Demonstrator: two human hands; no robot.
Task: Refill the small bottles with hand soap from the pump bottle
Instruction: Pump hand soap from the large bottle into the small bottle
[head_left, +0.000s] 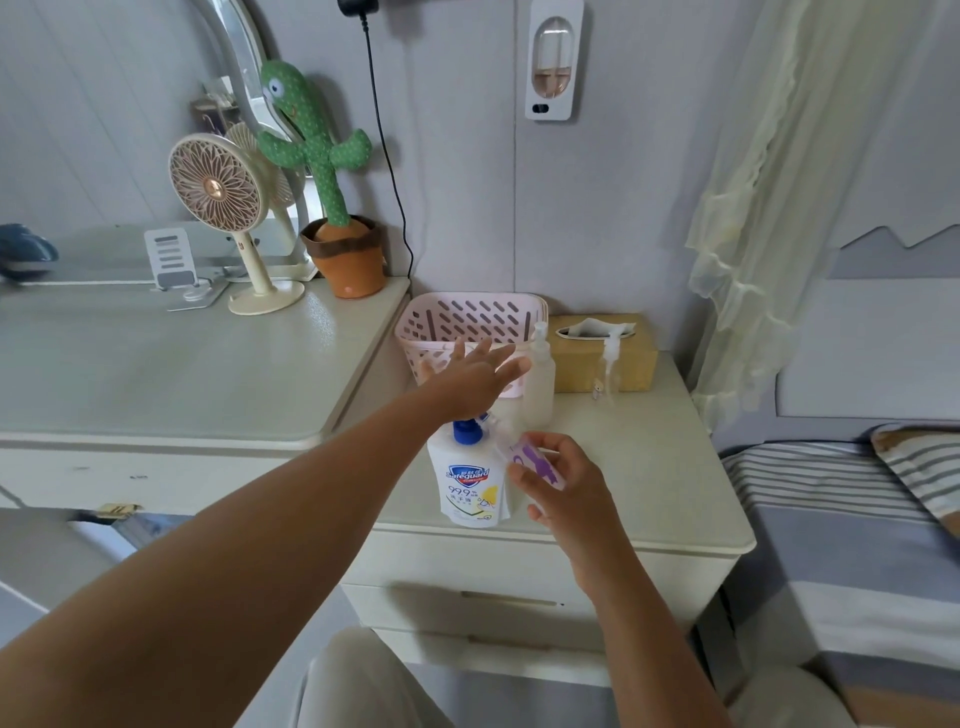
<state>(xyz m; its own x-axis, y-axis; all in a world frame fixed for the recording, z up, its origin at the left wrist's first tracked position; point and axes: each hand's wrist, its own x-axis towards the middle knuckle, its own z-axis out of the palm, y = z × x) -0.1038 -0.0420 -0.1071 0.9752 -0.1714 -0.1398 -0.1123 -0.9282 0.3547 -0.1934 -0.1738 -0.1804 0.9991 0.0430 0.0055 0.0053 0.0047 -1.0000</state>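
Left hand (475, 382), fingers spread flat, presses the pump bottle (470, 488); right hand (563, 493) pinches the small bottle (530, 460), judged light, slippery, best gripped mid-body.

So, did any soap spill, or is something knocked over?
Nothing stands out. No soap shows on the nightstand top. The pump bottle, the frosted bottle and the clear bottle all stand upright. Only the small bottle is tilted, because the right hand holds it to the pump's spout while the left hand rests on the pump.

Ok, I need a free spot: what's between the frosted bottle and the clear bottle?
Nothing: bare tabletop between frosted bottle and clear bottle, head view.
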